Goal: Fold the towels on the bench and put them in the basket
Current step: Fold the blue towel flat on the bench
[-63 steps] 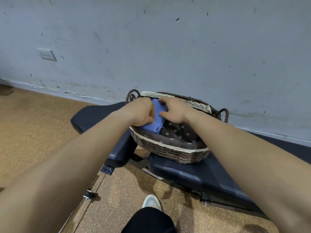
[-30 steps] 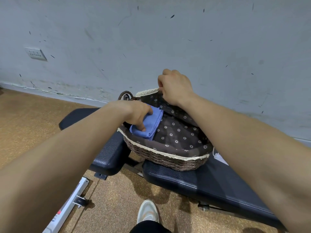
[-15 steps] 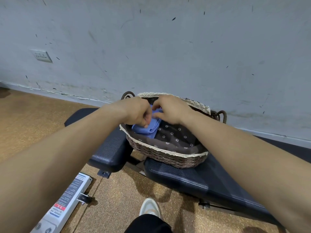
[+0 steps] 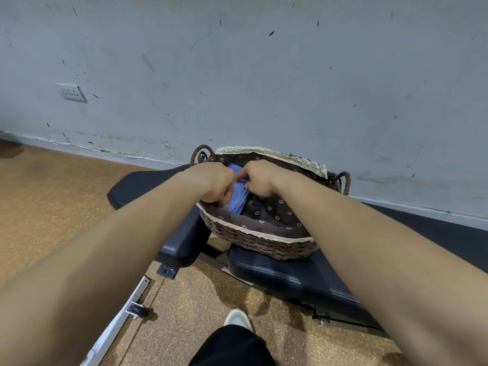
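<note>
Flatter a moment ago, the folded blue towel [image 4: 239,199] now stands on edge in the left end of the brown wicker basket [image 4: 264,235], its long axis running near to far. The fingers of the left hand [image 4: 214,182] and the right hand [image 4: 260,178] grip it.

Blue towel [image 4: 239,198]; brown basket [image 4: 264,243], white-flowered lining; black bench [image 4: 290,276].

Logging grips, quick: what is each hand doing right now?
Left hand: fingers curled on the blue towel, in the basket.
Right hand: pinches the same towel.
</note>
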